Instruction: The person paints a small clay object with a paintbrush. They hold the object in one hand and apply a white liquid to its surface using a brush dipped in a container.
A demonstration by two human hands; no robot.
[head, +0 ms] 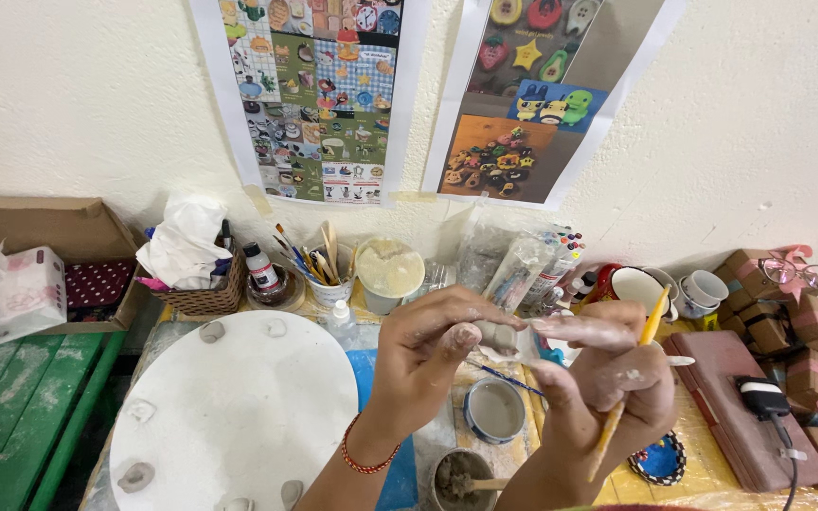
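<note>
Left hand (428, 345) and right hand (608, 374) pinching a small grey clay piece (499, 334); right fingers also clamping a yellow brush (631, 378). White tissue pack (16, 293) far left; colourful posters (319, 95) above.

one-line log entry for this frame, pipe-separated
left hand: pinching small grey clay piece | right hand: touching the piece, holding yellow brush | below: small bowl | left: round white board

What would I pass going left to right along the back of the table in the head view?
Tissue box → wicker basket → small paint bottle → cup of brushes → lidded tub → white mugs → eyeglasses.
</note>
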